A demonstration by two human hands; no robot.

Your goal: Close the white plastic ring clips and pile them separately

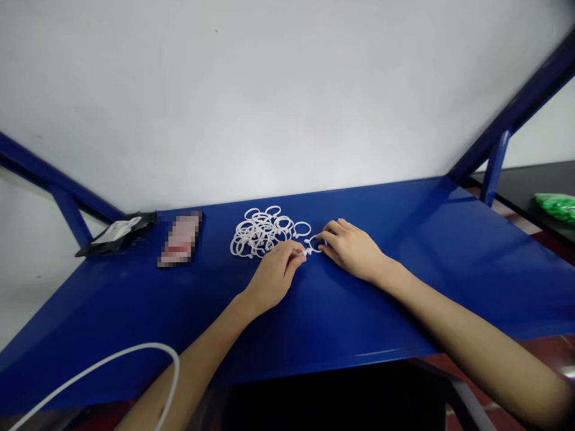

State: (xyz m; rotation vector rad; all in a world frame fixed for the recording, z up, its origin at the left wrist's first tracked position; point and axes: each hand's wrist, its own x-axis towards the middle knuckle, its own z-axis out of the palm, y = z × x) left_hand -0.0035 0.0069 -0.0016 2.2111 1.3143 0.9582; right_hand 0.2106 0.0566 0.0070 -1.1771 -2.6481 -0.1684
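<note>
A pile of several white plastic rings (260, 232) lies on the blue table (404, 263), near its back edge. Just right of the pile, one white ring (313, 244) sits between my two hands. My left hand (275, 276) pinches the ring's left end with thumb and fingertips. My right hand (353, 248) rests on the table with its fingers curled around the ring's right side. Both forearms reach in from the near edge.
A black packet with a white label (117, 232) lies at the table's back left corner. A blurred-out flat object (180, 238) sits beside it. A white cable (135, 359) loops at lower left. Blue frame struts (494, 161) rise at right; green items (557, 206) lie on a dark surface beyond.
</note>
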